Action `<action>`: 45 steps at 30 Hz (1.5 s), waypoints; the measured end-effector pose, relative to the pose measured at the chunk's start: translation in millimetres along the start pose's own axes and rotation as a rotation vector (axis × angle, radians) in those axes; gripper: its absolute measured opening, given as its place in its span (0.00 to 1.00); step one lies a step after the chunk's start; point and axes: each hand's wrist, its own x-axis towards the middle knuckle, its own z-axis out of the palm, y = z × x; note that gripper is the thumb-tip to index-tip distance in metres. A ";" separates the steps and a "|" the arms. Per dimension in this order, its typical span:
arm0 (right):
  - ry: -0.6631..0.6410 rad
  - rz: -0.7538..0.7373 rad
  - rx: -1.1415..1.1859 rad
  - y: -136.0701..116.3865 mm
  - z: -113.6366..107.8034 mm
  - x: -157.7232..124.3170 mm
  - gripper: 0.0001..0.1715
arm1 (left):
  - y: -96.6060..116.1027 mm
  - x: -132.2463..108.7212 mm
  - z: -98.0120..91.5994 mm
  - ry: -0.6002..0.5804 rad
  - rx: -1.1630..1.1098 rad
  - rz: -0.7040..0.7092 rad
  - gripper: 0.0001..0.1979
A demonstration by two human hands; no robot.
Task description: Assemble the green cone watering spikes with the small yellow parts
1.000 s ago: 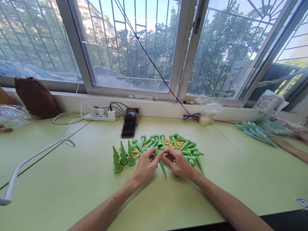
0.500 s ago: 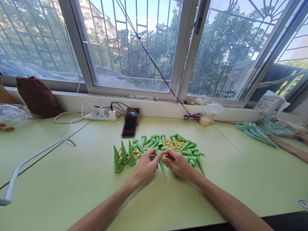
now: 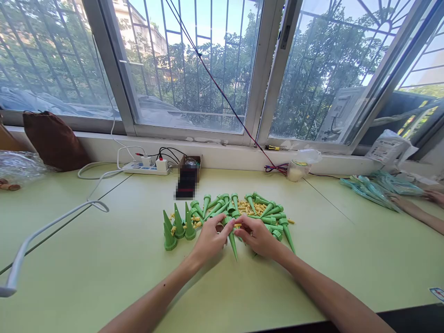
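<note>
My left hand (image 3: 214, 233) is closed around the capped end of a green plastic spike (image 3: 233, 246), whose tip points down toward me. In my right hand (image 3: 255, 235), thumb and forefinger pinch a small yellow plastic piece (image 3: 237, 225) right beside the spike's cap. Fingers hide the place where the two parts come close, so I cannot tell whether they touch. Behind and around my hands lie several loose green spikes (image 3: 268, 209) and a pile of small yellow pieces (image 3: 247, 208). Left of my hands, several green spikes (image 3: 178, 224) stand upright on their caps.
A white metal rod (image 3: 21, 254) reaches across the table's left side. Along the window wall are a power strip (image 3: 147, 169), a small box (image 3: 194, 166) and a plastic tub (image 3: 296, 171). At far right, another person's hands touch blue-green plastic packaging (image 3: 367, 192).
The spike in my left hand has tilted slightly, its tip shifting a little left and down. My hands have barely moved. The other person's hand at far right has shifted slightly.
</note>
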 end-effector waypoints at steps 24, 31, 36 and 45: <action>-0.063 -0.083 -0.125 -5.7 -1.8 0.6 0.13 | 1.2 -1.4 0.7 0.030 0.146 0.098 0.15; -0.054 -0.084 -0.097 -5.5 -1.3 0.2 0.14 | 5.3 -5.2 0.7 0.013 0.106 0.100 0.16; 0.004 -0.058 -0.046 -7.5 2.1 0.3 0.24 | 4.5 -8.1 3.9 0.021 0.093 0.117 0.18; 0.016 -0.013 0.048 -2.1 7.2 -1.2 0.32 | 0.0 -10.7 5.9 0.033 0.196 0.170 0.18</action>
